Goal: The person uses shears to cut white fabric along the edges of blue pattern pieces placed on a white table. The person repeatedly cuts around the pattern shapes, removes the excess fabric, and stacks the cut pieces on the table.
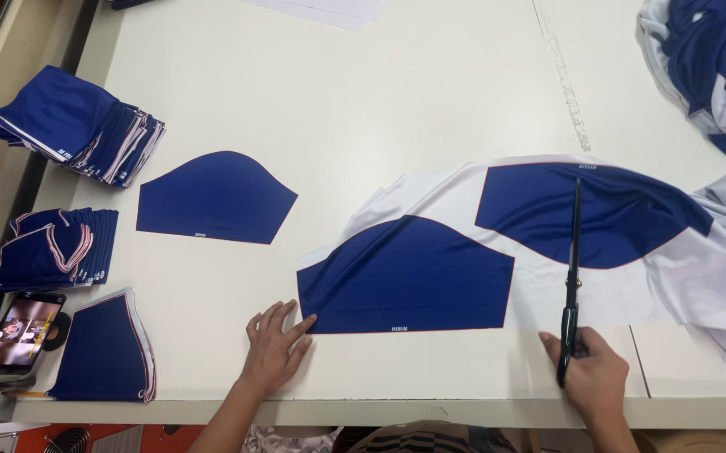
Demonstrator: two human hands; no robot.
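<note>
My left hand lies flat on the white table, fingers spread, touching the lower left corner of a blue sleeve-shaped panel printed on white fabric. My right hand grips the handles of long black scissors. Their blades point away from me and lie over the white fabric and a second blue printed panel. A cut-out blue sleeve piece rests alone on the table to the left.
Stacks of cut blue pieces line the left table edge. A phone with a lit screen leans at the near left corner. Bunched blue-and-white fabric is piled at the far right. The table's front edge runs below my hands.
</note>
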